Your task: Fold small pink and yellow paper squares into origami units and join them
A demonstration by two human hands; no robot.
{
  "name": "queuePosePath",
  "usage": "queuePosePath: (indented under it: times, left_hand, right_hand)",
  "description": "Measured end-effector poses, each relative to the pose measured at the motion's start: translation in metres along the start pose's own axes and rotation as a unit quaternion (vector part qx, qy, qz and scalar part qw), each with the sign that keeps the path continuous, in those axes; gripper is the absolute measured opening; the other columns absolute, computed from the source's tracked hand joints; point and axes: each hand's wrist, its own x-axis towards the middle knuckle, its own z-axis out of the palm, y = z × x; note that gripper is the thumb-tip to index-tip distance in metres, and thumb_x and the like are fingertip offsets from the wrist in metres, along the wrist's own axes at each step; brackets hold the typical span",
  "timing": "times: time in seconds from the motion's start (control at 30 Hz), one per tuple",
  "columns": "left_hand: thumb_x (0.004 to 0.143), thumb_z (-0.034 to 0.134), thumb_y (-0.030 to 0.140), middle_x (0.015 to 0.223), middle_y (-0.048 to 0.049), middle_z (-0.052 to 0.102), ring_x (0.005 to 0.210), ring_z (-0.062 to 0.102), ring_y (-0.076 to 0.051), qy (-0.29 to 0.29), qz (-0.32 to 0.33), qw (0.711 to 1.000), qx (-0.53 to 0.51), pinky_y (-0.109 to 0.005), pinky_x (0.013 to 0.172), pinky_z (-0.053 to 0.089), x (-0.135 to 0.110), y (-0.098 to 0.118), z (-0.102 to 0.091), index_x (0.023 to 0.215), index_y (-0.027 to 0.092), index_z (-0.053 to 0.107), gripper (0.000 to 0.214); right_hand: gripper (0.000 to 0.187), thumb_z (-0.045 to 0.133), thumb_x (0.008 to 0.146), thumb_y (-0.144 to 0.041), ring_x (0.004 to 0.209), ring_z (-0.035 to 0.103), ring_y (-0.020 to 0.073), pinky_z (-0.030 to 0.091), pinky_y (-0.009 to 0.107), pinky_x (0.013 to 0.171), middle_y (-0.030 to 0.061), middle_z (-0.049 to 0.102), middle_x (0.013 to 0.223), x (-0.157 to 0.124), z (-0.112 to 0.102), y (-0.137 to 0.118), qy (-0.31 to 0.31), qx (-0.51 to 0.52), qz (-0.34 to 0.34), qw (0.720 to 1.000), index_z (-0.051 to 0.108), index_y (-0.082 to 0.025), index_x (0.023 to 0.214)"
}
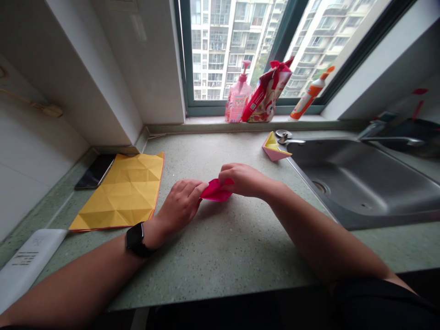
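A folded piece of bright pink paper (217,191) is held between both hands, just above or on the speckled countertop (233,247); I cannot tell which. My left hand (184,200) pinches its left end, with the thumb tucked underneath. At the other end, my right hand (243,178) grips the upper right part, its fingertips curled over the paper. Left of my hands lie creased yellow sheets (123,190) with reddish edges. A folded yellow and pink paper boat (275,149) stands near the sink, beyond my right hand.
A steel sink (364,183) with a tap (374,128) is at the right. A phone (95,172) touches the yellow sheets, and a white device (32,261) lies front left. On the windowsill stand a pink pump bottle (237,101), a red bag (268,94) and an orange bottle (309,98).
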Motion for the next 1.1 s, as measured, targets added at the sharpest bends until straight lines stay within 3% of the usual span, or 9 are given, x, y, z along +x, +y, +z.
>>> queuePosePath:
  times: [0.17, 0.43, 0.6, 0.73, 0.9, 1.1]
  left_hand:
    - [0.108, 0.055, 0.02, 0.12, -0.0118, 0.076, 0.112, 0.066, -0.031, -0.037, -0.004, 0.999, -0.004, -0.053, 0.108, 0.052, 0.0, -0.004, 0.001, 0.122, 0.019, 0.069, 0.02]
    - [0.105, 0.061, 0.021, 0.117, -0.0101, 0.079, 0.107, 0.069, -0.029, -0.06, -0.031, 0.998, -0.005, -0.055, 0.115, 0.049, 0.0, -0.002, 0.0, 0.116, 0.019, 0.074, 0.017]
    - [0.108, 0.059, 0.027, 0.123, -0.0129, 0.077, 0.112, 0.07, -0.032, -0.06, -0.056, 0.997, -0.008, -0.057, 0.114, 0.052, -0.001, -0.002, 0.003, 0.125, 0.017, 0.07, 0.023]
    - [0.107, 0.06, 0.027, 0.156, -0.021, 0.059, 0.145, 0.056, -0.038, 0.0, -0.056, 0.998, -0.003, -0.06, 0.123, 0.045, -0.004, -0.002, 0.005, 0.157, 0.018, 0.05, 0.051]
    - [0.107, 0.061, 0.024, 0.172, -0.0207, 0.039, 0.163, 0.037, -0.04, 0.017, -0.038, 0.999, -0.009, -0.065, 0.133, 0.032, -0.006, 0.002, 0.004, 0.172, 0.028, 0.025, 0.075]
    - [0.106, 0.061, 0.024, 0.173, -0.0192, 0.04, 0.164, 0.037, -0.04, -0.009, -0.038, 0.998, -0.038, -0.066, 0.134, 0.032, -0.009, 0.001, 0.01, 0.172, 0.029, 0.03, 0.073]
  right_hand:
    - [0.009, 0.077, 0.088, -0.016, 0.084, 0.067, 0.0179, 0.043, 0.03, 0.074, 0.0029, 0.076, 0.097, 0.0, 0.0, 0.001, -0.025, 0.01, -0.006, 1.0, 0.081, -0.024, 0.085]
    - [0.015, 0.076, 0.089, -0.014, 0.084, 0.064, 0.0175, 0.042, 0.03, 0.076, 0.0035, 0.075, 0.094, -0.005, -0.012, 0.0, -0.102, -0.007, 0.008, 0.995, 0.086, -0.025, 0.085]
    - [0.018, 0.074, 0.089, -0.012, 0.083, 0.063, 0.0176, 0.041, 0.03, 0.075, 0.0041, 0.076, 0.094, -0.003, -0.012, 0.0, -0.113, -0.025, 0.023, 0.993, 0.087, -0.025, 0.085]
    - [0.017, 0.072, 0.09, -0.015, 0.078, 0.062, 0.0161, 0.039, 0.03, 0.071, 0.0038, 0.076, 0.092, 0.0, -0.009, 0.006, -0.091, -0.035, 0.042, 0.994, 0.084, -0.023, 0.082]
    - [0.015, 0.07, 0.091, -0.022, 0.083, 0.066, 0.0201, 0.039, 0.031, 0.069, 0.0061, 0.079, 0.096, -0.002, -0.014, 0.033, 0.038, -0.073, 0.17, 0.982, 0.085, -0.023, 0.088]
    - [0.018, 0.07, 0.088, -0.028, 0.087, 0.072, 0.0277, 0.044, 0.035, 0.07, 0.0085, 0.082, 0.091, -0.005, -0.013, 0.089, 0.134, -0.106, 0.393, 0.904, 0.087, -0.025, 0.089]
